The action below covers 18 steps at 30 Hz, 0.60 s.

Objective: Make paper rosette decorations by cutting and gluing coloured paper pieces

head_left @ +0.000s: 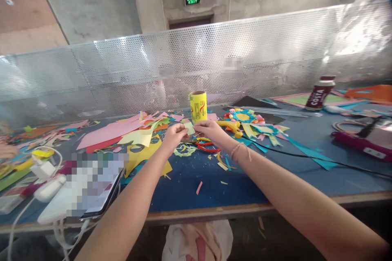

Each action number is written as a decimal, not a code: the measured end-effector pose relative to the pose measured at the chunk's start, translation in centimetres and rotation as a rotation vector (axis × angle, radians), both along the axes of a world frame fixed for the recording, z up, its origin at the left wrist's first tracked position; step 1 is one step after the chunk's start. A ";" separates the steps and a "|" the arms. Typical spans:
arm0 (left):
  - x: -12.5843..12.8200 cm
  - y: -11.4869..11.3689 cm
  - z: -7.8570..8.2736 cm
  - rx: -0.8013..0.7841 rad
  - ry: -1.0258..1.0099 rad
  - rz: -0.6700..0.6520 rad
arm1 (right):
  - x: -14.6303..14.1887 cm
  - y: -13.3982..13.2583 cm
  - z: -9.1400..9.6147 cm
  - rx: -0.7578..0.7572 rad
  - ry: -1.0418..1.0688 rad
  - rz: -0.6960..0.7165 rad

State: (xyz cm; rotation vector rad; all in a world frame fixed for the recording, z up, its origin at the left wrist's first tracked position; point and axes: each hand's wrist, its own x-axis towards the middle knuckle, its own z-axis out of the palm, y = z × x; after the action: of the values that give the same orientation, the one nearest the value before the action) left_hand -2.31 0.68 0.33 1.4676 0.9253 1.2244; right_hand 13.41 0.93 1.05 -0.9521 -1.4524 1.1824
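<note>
Forearms reach from the near edge of the table [275, 175] and meet over its middle. Left hand [175, 134] and right hand [211, 129] are each closed to a fingertip pinch with the other fingers curled. Between them they hold one pale green slip [190, 127] of paper, raised just above the surface, the left hand on its left side and the right on its right. Just below and nearer than the hands, red-handled scissors [207, 147] lie on the table. Just beyond the hands a yellow roll [198, 106] stands upright. Right of the right hand lies a yellow glue gun [232, 125] among layered paper shapes. Left of the left hand lie pink and yellow sheets [134, 136]. Well left of the left forearm, near the table edge, rests a phone [101, 195].

Judgement: a slip this small and limp is best held by thumb and forefinger close to its edges. A light, even pull from both sides should keep it flat, uncreased and untorn. If dropped, it could be lost among the scraps under the hands.
</note>
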 end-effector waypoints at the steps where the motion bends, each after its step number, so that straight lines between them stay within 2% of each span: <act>1: 0.0 0.0 0.0 -0.005 -0.008 -0.005 | 0.0 0.1 -0.1 0.008 -0.010 -0.003; 13: 0.0 0.1 0.2 -0.078 -0.093 -0.021 | -0.1 0.4 -0.6 0.040 0.027 0.044; 18: -0.1 -0.1 0.5 -0.092 -0.150 -0.003 | -0.1 0.3 -0.5 0.083 0.018 0.010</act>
State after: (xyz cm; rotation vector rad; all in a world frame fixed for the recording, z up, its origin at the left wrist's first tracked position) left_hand -2.36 0.54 0.80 1.2865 0.8655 1.2552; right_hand 13.26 1.19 0.54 -0.8761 -1.4817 1.1270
